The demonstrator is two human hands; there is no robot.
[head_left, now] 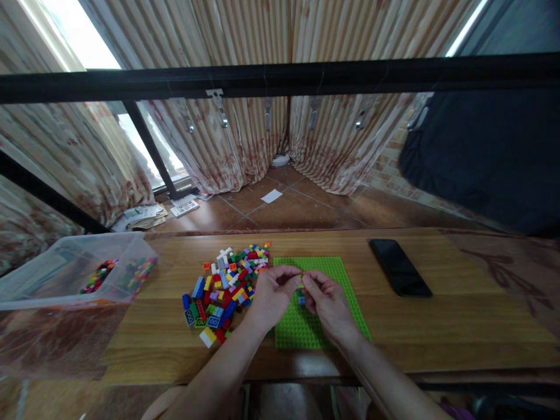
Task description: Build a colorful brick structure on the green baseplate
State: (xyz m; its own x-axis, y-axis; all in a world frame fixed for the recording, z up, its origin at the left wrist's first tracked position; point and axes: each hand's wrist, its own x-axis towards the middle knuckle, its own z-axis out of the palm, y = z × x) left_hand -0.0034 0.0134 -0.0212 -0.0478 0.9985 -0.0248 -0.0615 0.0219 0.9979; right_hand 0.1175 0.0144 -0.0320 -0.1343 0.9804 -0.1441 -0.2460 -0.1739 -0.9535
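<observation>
Over the green studded baseplate [291,333], my left hand [272,293] and my right hand [327,302] meet with thumbs and fingers pinched together. Between the fingertips is a small yellowish building brick [301,282], mostly covered by the fingers. Just below it shows a small blue brick [301,300]; whether it is joined to the pinched one or sits on the baseplate, I cannot tell. Beside my left hand spreads a loose pile of colourful building bricks [227,286].
A black phone [400,267] lies on the wooden table [464,315] to the right. At the left stands a clear plastic bin [39,271] with more small bricks inside. A dark horizontal bar [280,79] crosses beyond the table, in front of curtains [210,146].
</observation>
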